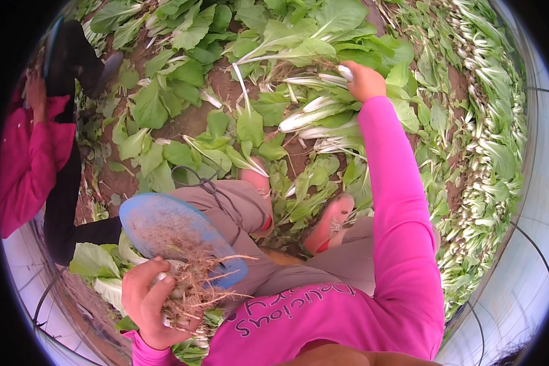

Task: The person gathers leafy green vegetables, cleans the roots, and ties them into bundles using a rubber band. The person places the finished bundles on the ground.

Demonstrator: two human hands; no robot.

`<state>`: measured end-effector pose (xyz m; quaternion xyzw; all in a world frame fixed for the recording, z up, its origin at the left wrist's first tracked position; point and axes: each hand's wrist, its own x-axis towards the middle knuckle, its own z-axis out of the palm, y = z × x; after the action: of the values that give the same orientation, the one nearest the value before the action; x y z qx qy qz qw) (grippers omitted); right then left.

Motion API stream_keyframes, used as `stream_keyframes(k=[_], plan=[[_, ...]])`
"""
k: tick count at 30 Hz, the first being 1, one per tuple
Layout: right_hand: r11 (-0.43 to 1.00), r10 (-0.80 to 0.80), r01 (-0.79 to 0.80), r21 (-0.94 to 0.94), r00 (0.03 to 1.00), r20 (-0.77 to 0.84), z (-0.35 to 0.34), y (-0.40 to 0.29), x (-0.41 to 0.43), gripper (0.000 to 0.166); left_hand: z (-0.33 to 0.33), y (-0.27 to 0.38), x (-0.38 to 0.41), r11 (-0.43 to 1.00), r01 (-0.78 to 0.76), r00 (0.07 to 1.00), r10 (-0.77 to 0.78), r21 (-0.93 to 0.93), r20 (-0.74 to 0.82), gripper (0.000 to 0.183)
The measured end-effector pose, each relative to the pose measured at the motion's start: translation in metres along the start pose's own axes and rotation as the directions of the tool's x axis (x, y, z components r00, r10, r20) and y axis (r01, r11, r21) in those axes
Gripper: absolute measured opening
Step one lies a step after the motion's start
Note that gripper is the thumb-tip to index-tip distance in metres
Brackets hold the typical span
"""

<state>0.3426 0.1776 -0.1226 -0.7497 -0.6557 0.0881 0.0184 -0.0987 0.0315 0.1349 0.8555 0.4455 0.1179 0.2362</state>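
Observation:
My left hand (148,297) grips a bunch of leafy greens by the base ends, their soil-covered roots (201,283) pointing right. Pale stems and broad leaves (96,263) of that bunch stick out behind the hand. With my arm stretched forward, my right hand (363,81) is closed around the white base of another leafy green (345,73). Its leaves (389,50) spread beyond the hand. Beside and below that hand lie several pulled greens (306,116) with white stems. The right palm is hidden.
A dirty blue pad (178,233) rests on my left leg, near a dark cord (206,183). My shoes (329,222) stand among loose leaves. At left a person in a pink sleeve (36,160) works close by. Rows of greens (478,151) line the right, beside plastic sheeting (537,183).

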Motion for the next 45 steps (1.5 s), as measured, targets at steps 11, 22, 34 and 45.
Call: stream_keyframes(k=[11,22,34,45], plan=[[0.904,-0.358,0.425,-0.040,0.806,0.471,0.019,-0.042,-0.105,0.013,0.001,-0.002,-0.004,1.000,-0.021,1.000,0.020,-0.014,-0.021,0.068],[0.948,-0.094,0.202,-0.244,0.914,0.394,0.123,-0.037,-0.104,0.014,-0.001,0.004,-0.006,1.000,-0.003,1.000,0.003,-0.004,-0.010,0.066],[0.946,-0.280,0.325,-0.004,0.822,0.497,0.013,-0.027,-0.116,0.036,0.000,0.000,-0.013,1.000,0.005,0.999,-0.006,-0.031,-0.041,0.061],[0.928,-0.362,0.368,0.054,0.861,0.358,-0.018,-0.024,-0.041,0.038,0.001,0.000,-0.013,0.998,0.002,0.998,-0.005,-0.057,-0.058,0.063]])
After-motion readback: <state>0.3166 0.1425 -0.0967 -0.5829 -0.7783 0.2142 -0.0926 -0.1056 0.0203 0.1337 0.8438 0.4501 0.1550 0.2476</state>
